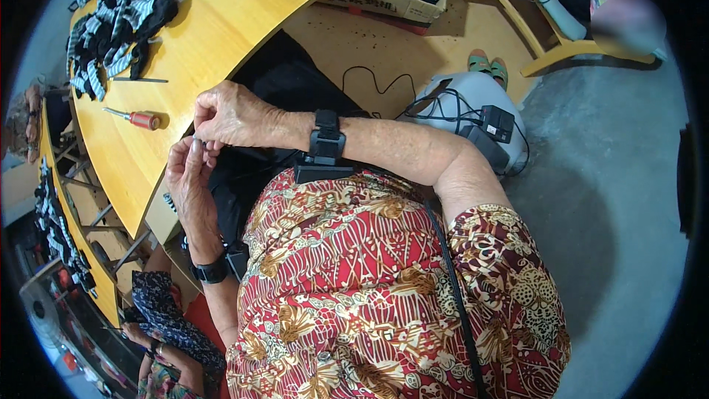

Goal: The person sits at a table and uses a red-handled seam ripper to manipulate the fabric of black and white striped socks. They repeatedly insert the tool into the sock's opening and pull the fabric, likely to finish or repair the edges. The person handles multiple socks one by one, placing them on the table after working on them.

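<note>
My right hand [233, 117] and my left hand [193, 174] meet fingertip to fingertip just off the edge of the yellow wooden table [244, 0]. Both are closed in a pinch. A tiny dark bit shows between the fingers, too small to name. Nearby on the tabletop lies a tool with a red handle and a metal shaft, like a screwdriver [133, 118]. Beyond it is a thin dark rod [140, 80]. A heap of black and grey-white striped knitted pieces [125, 22] covers the table's far left part.
A cardboard box [384, 6] of black patterned pieces stands past the table. To the right are a pale plastic stool [443, 89] with black cables and an adapter [496, 124], and a wooden chair [546, 52]. Another person [173, 355] sits lower left by a second table [81, 229].
</note>
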Motion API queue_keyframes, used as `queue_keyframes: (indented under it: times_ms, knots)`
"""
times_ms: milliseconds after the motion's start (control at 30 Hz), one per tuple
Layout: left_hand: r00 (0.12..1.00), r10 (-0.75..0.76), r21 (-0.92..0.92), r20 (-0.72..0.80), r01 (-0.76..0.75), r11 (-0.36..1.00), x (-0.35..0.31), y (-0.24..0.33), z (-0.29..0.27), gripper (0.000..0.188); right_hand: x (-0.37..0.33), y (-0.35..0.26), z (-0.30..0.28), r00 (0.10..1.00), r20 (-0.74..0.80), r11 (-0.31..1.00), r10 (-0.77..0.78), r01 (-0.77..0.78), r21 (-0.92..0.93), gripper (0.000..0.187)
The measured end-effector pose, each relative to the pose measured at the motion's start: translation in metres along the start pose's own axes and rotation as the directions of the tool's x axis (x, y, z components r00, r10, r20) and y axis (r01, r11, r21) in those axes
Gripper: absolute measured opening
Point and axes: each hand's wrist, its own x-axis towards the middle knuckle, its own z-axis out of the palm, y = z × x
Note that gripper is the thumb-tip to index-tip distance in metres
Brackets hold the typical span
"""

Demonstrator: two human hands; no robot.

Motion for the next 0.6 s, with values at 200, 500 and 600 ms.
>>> queue_keyframes:
  times_ms: [200, 500, 600]
  knots:
    - [1.0, -0.008, -0.016, 0.007, 0.008, 1.0, 0.0, -0.001, -0.009, 0.015, 0.003, 0.002, 0.005, 0.999, 0.021, 0.997, 0.046, -0.047, 0.068, 0.006]
    - [0.999, -0.034, 0.056, -0.015, 0.035, 0.998, -0.002, 0.002, -0.002, 0.017, 0.004, 0.012, 0.002, 0.997, 0.014, 0.989, 0.071, -0.072, 0.13, 0.01]
    - [0.999, -0.042, 0.06, -0.021, 0.043, 0.997, -0.002, 0.001, -0.004, 0.019, -0.001, 0.001, 0.001, 0.995, 0.033, 0.99, 0.092, -0.095, 0.1, 0.008]
